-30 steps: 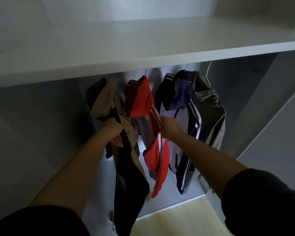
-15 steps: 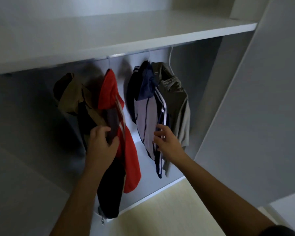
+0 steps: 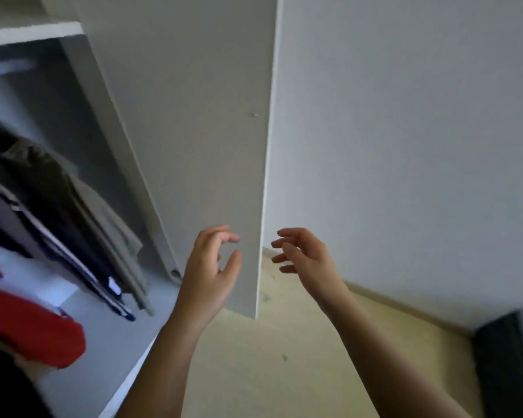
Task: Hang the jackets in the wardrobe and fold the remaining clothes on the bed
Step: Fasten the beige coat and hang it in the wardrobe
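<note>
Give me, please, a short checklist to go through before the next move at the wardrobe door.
1. Left hand free: ok, holds nothing.
2. Right hand free: ok, holds nothing.
3. Wardrobe door open, its edge between the hands: ok.
4. Olive jacket hanging inside: ok.
5. Dark striped jacket hanging inside: ok.
6. Red jacket clear of the door's swing: cannot tell, cut off by the frame.

Left hand (image 3: 209,267): empty, fingers loosely curled, before the wardrobe door (image 3: 194,131).
Right hand (image 3: 308,256): empty, relaxed.
Jackets (image 3: 58,212): hanging inside, left.
</note>
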`<state>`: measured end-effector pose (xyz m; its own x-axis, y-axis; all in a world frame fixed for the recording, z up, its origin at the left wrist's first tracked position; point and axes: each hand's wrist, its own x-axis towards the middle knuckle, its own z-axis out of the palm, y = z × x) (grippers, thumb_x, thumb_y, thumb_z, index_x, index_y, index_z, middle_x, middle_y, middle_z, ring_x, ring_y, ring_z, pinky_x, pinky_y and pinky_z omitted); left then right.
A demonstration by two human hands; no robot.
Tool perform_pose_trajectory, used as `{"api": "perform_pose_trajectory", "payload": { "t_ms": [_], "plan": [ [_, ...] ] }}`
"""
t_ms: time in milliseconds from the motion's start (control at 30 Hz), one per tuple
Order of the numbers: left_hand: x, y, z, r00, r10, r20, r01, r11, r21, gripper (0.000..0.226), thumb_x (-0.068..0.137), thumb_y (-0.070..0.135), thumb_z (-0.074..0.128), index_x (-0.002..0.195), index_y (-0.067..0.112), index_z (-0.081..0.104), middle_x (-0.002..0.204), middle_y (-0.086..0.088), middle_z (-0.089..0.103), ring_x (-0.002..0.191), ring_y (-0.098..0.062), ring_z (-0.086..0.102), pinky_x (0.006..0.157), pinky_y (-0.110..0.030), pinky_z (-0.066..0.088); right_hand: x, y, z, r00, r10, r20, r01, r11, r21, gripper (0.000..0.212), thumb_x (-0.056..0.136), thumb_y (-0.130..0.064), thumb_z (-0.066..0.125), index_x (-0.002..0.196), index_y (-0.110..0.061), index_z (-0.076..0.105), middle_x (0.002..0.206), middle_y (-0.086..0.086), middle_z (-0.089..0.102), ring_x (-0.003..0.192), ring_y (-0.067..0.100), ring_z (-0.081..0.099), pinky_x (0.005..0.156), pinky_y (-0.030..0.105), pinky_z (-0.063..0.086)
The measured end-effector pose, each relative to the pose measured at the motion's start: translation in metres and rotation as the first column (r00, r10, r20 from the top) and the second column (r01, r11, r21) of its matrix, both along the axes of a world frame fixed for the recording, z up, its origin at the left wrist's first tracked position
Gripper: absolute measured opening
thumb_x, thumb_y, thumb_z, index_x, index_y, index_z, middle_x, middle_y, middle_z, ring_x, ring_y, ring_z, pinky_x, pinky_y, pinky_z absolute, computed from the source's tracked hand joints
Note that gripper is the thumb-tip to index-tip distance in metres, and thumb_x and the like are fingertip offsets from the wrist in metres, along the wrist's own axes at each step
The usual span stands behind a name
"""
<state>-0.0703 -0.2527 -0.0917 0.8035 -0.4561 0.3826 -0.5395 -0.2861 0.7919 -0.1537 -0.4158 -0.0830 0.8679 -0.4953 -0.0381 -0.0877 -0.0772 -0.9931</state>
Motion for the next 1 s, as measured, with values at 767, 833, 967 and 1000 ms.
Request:
{"api": "perform_pose_trajectory", "payload": {
  "t_ms": [767, 833, 967, 1000],
  "plan": [
    [0.037, -0.023, -0.021, 0.866, 0.459, -0.198, -0.435, 0.887, 0.155, 0.007, 0.09, 0.014, 0.055, 0.091, 0.016, 0.061, 0.086, -0.006, 0.065, 0.079, -0.027, 0.059, 0.072, -0.034, 0.047, 0.008, -0.057, -0.008, 0.973, 0.143, -0.183, -0.163, 0.982, -0.101, 0.022, 0.093, -0.008, 0.046, 0.092, -0.024, 0.061, 0.087, -0.008, 0.069, 0.069, 0.005, 0.066, 0.065, 0.024, 0.053],
    [0.072, 0.029, -0.016, 0.805, 0.566, -0.176, -0.529, 0.82, 0.22, 0.006, 0.09, 0.016, 0.055, 0.094, 0.016, 0.06, 0.087, -0.003, 0.062, 0.072, -0.025, 0.055, 0.066, -0.028, 0.042, 0.063, -0.02, -0.007, 0.939, 0.274, -0.209, -0.311, 0.934, -0.173, 0.019, 0.092, -0.01, 0.048, 0.092, -0.024, 0.06, 0.087, -0.008, 0.068, 0.07, 0.006, 0.066, 0.064, 0.023, 0.052],
    [0.159, 0.138, -0.003, 0.613, 0.78, -0.126, -0.731, 0.621, 0.282, 0.02, 0.089, 0.024, 0.055, 0.094, 0.004, 0.058, 0.099, -0.015, 0.06, 0.084, -0.033, 0.057, 0.072, -0.034, 0.043, 0.191, 0.068, -0.009, 0.829, 0.471, -0.301, -0.555, 0.757, -0.345, 0.015, 0.093, -0.012, 0.051, 0.103, -0.013, 0.062, 0.102, 0.01, 0.067, 0.087, 0.022, 0.064, 0.076, 0.031, 0.049],
    [0.182, 0.165, 0.001, 0.553, 0.821, -0.141, -0.773, 0.569, 0.279, 0.027, 0.089, 0.026, 0.055, 0.096, 0.0, 0.057, 0.102, -0.02, 0.059, 0.085, -0.036, 0.058, 0.072, -0.037, 0.045, 0.225, 0.091, -0.01, 0.809, 0.49, -0.325, -0.587, 0.707, -0.395, 0.019, 0.093, -0.013, 0.051, 0.106, -0.007, 0.063, 0.106, 0.015, 0.066, 0.093, 0.026, 0.062, 0.08, 0.031, 0.048]
  ]
}}
